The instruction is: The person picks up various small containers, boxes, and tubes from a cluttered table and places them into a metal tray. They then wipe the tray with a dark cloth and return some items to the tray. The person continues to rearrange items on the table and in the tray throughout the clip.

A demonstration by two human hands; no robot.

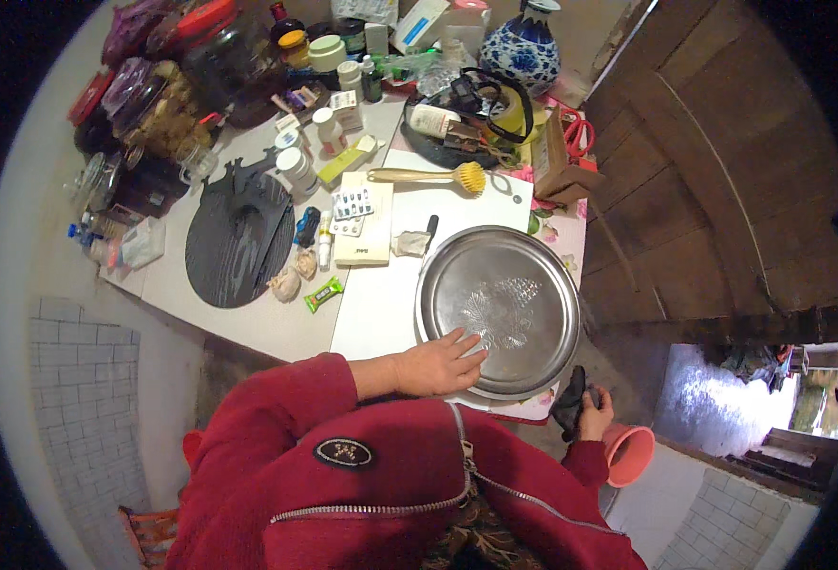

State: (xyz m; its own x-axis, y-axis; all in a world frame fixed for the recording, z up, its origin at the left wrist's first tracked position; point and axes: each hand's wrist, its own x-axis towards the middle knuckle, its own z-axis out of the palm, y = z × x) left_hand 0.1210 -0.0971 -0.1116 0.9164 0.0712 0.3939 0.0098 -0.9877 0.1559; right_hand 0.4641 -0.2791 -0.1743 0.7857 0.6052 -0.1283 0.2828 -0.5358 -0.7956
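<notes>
A round metal tray (523, 332) with an engraved pattern lies on the white table near its right front corner. My left hand (446, 363) rests on the tray's near left rim, its fingers stretched out over the metal. Beyond the tray's near right side, low by the table edge, my right hand (594, 416) is closed around a dark cloth-like thing (568, 401); its exact kind is unclear. A yellow-bristled scrub brush (471, 178) with a wooden handle lies beyond the tray.
To the left are a dark round board (234, 242), garlic bulbs (284, 284) and a green packet (324, 295). Pill bottles (295, 169), large jars (229, 71) and a blue-white vase (522, 52) crowd the back. A pink bucket (629, 454) stands below, right.
</notes>
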